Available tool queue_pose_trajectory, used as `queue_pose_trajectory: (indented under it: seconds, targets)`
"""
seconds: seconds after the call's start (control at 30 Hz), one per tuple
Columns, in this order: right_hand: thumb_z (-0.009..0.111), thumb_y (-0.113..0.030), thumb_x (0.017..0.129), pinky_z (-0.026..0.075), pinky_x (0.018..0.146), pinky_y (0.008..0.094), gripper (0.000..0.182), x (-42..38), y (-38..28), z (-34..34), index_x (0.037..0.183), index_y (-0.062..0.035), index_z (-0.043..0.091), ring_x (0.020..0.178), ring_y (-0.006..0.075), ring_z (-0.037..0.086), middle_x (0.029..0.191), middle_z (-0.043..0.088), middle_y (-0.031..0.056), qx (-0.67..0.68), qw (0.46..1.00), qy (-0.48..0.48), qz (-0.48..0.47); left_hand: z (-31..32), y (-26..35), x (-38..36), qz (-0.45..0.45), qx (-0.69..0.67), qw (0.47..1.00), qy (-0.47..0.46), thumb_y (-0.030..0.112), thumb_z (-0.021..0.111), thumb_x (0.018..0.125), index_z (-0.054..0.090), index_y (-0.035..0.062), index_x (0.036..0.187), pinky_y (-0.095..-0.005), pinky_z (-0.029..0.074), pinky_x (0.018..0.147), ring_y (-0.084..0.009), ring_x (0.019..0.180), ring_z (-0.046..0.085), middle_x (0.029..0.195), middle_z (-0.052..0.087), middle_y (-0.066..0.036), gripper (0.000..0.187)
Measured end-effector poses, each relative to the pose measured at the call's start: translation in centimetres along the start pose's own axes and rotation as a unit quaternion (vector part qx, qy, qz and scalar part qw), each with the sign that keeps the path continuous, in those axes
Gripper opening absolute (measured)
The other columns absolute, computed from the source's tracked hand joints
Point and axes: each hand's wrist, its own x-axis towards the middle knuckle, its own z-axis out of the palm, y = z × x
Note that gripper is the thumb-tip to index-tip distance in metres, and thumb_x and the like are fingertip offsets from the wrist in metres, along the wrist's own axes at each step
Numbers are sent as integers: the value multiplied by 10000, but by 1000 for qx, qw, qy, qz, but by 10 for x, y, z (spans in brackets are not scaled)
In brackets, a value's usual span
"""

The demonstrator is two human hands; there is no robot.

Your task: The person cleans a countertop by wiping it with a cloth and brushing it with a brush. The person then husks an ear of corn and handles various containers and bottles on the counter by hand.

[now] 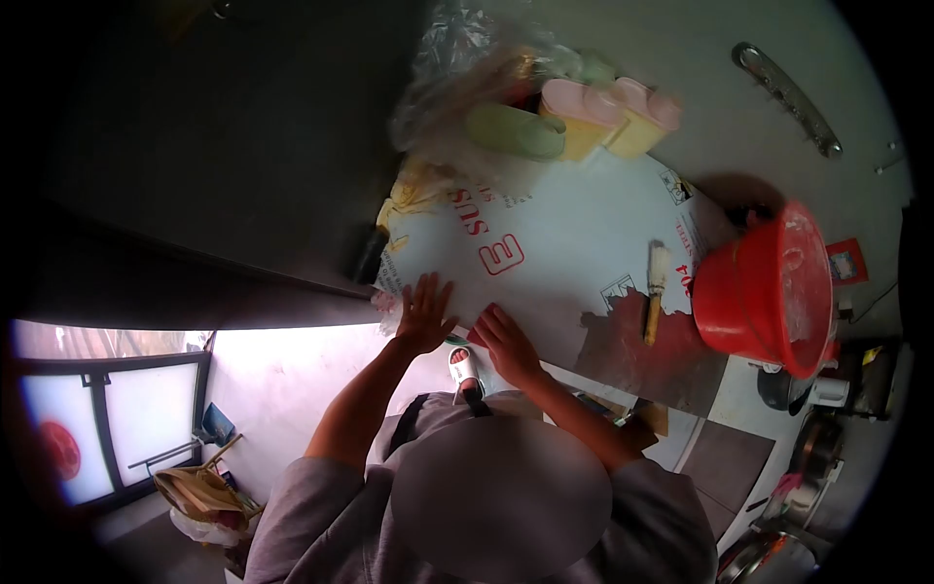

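Note:
My left hand [425,316] lies flat with fingers spread near the front edge of a white metal sheet tabletop [574,234] printed with red letters. Beside it, my right hand [506,343] is curled over a small dark-red cloth [476,337] at the same edge. Most of that cloth is hidden under the fingers, so its shape is hard to make out. A brush [656,292] with a wooden handle and pale bristles rests farther right on the tabletop. Close to the left hand, a crumpled yellow bag [413,195] lies at the left edge.
A red bucket [744,297] stands at the right. Along the back are yellow containers with pink lids [637,131], a green container [516,131] and clear plastic bags [467,49]. A dark panel [224,165] fills the left. Pans [817,443] sit at the lower right.

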Motion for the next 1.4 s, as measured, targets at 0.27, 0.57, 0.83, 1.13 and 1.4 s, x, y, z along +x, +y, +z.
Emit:
queue_pose_trajectory:
  seconds: [0.27,0.57,0.83,1.13,1.4]
  targets:
    - [624,-13,753,417,988,477,344,71,26,2,1095,-12,586,1218,380,481,1233,540,173,-35,994,79,71,4,-2,2,10,8,1000,7,502,452,956,179,109,1541,-639,69,1133,-415,1471,79,1585,84,-246,755]
    - [616,-20,793,411,1003,501,406,9,18,-9,1197,-33,579,1254,403,465,1339,517,175,-29,990,88,106,-37,-1,15,10,-120,986,113,287,614,890,416,75,1420,-574,199,1134,-418,1428,234,1518,284,-249,604]
    - [609,11,773,430,982,504,420,11,33,3,1189,-34,579,1231,427,477,1327,519,188,-49,982,134,123,-345,63,-34,253,-482,729,416,160,497,951,433,4,1391,-444,305,1135,-346,1356,411,1455,428,-202,472]
    - [626,-22,770,408,990,500,456,10,31,1,1222,-30,571,1253,427,457,1333,514,189,-58,982,122,130,-447,84,-90,429,-405,675,443,178,511,943,435,-1,1387,-445,311,1130,-347,1347,418,1444,434,-204,484]
    - [637,-26,757,404,984,507,478,10,31,2,1230,-29,569,1253,424,454,1337,510,192,-62,982,131,120,-453,83,-102,426,-379,681,459,194,524,937,437,-5,1382,-446,316,1125,-349,1338,423,1435,439,-207,496]
